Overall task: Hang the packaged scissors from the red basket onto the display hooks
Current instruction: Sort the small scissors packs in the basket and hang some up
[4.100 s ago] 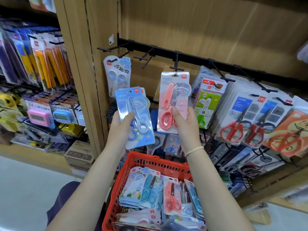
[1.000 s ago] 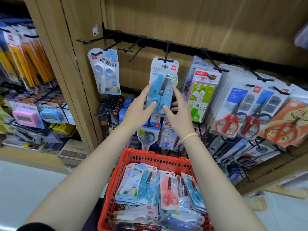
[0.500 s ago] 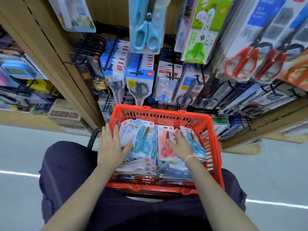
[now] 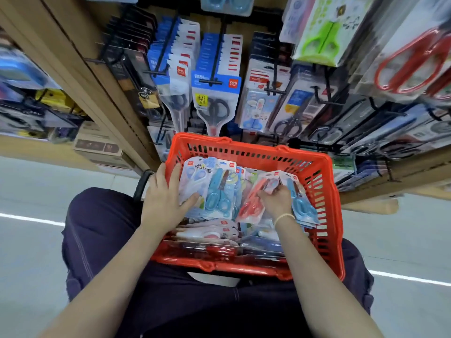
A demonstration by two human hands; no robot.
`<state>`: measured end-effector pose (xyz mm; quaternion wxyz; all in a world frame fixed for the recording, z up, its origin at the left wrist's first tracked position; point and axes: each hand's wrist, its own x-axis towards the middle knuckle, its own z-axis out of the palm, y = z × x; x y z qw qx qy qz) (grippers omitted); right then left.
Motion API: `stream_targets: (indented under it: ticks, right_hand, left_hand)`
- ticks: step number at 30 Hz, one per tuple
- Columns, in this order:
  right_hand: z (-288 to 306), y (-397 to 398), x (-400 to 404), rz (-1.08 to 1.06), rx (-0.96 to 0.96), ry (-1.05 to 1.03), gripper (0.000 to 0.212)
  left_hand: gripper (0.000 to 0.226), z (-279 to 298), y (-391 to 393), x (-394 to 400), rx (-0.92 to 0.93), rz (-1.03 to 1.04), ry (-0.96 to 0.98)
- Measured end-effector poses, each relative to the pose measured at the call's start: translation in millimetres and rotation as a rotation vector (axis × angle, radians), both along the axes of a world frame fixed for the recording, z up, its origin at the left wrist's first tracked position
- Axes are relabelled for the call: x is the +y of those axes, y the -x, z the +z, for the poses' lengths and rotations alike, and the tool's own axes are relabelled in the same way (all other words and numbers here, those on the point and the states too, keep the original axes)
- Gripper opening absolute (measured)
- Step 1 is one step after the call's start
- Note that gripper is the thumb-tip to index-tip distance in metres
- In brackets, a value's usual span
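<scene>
You're down in the red basket (image 4: 324,186) now, balanced on your lap, and this is the picking step: choosing the next pack before anything goes up on the wall. Your left hand (image 4: 164,200) lies flat, fingers straight, on the white pack with pale blue scissors (image 4: 193,178) at the basket's left side, the thumb reaching toward the blue scissors pack (image 4: 220,191) just beside it. It presses, it doesn't grip. Your right hand (image 4: 277,200) is busier: its fingers are curled down onto the pink scissors pack (image 4: 253,200), which sits tilted among the heap, with another blue pack (image 4: 301,203) touching on its right. Whether those fingers have the card pinched or are only working under its edge, I can't tell from here.

More packs lie stacked underneath, so the basket is far from emptied, by my reckoning.

The next move, I'd say, calls for a clean pinch on one pack alone, lifting it free of its neighbours, then turning it so the hanging hole at the top leads. The display hooks (image 4: 214,69) stand just above the basket, already crowded with stock, so you'll need to find a hook with space on it.
</scene>
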<state>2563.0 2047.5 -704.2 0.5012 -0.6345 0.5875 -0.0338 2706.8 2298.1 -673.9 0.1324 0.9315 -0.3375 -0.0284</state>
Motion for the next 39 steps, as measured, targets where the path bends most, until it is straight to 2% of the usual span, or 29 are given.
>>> stream_targets:
  ticks: [1, 4, 7, 10, 12, 13, 15, 17, 21, 25, 27, 30, 31, 36, 37, 39]
  right_hand:
    - [4, 5, -1, -0.015, -0.027, -0.005, 0.014]
    - [9, 19, 0, -0.048, -0.162, -0.056, 0.047]
    - [17, 12, 13, -0.034, -0.277, -0.178, 0.054]
    - [19, -11, 27, 0.107, -0.204, -0.192, 0.051]
    - [17, -26, 38, 0.207, -0.133, -0.179, 0.032]
    - [21, -32, 45, 0.258, -0.089, -0.190, 0.030]
    - [11, -37, 50, 0.281, -0.067, -0.212, 0.064]
    - [8, -39, 51, 0.254, -0.096, -0.202, 0.078]
    - [2, -43, 52, 0.075, -0.186, -0.397, 0.094]
    - [-18, -44, 54, 0.076, -0.217, -0.477, 0.084]
    - [-17, -49, 55, 0.071, -0.218, -0.481, 0.090]
    - [-22, -55, 57, 0.111, -0.226, -0.470, 0.137]
    - [-15, -56, 61, 0.120, -0.245, -0.458, 0.143]
    - [-4, -42, 55, 0.059, -0.311, -0.496, 0.136]
    - [7, -38, 54, 0.057, -0.320, -0.497, 0.131]
    - [30, -29, 50, 0.081, -0.340, -0.488, 0.103]
  left_hand:
    - [0.086, -2, -1, 0, 0.018, 0.005, 0.008]
    - [0.087, -4, -3, 0, 0.036, 0.016, 0.038]
    - [0.088, -4, -3, 1, 0.060, 0.030, 0.049]
    - [0.088, -4, -2, 1, 0.078, 0.030, 0.050]
    - [0.088, -4, -2, 1, 0.091, 0.034, 0.054]
    - [0.087, -4, -2, 1, 0.096, 0.036, 0.057]
    - [0.087, -3, -1, 2, 0.107, 0.040, 0.051]
    - [0.087, -2, -1, 3, 0.113, 0.036, 0.039]
    - [0.087, -2, -2, 2, 0.119, 0.027, 0.022]
    - [0.089, 1, -1, 1, 0.136, 0.030, 0.028]
    - [0.089, 2, -1, 1, 0.133, 0.026, 0.035]
    - [0.088, 2, -1, 0, 0.116, 0.031, 0.049]
    - [0.088, 3, -1, 0, 0.110, 0.033, 0.048]
    - [0.087, 6, 0, -1, 0.117, 0.049, 0.054]
    - [0.087, 6, 0, -1, 0.124, 0.049, 0.044]
    - [0.087, 4, 0, -1, 0.138, 0.047, 0.033]
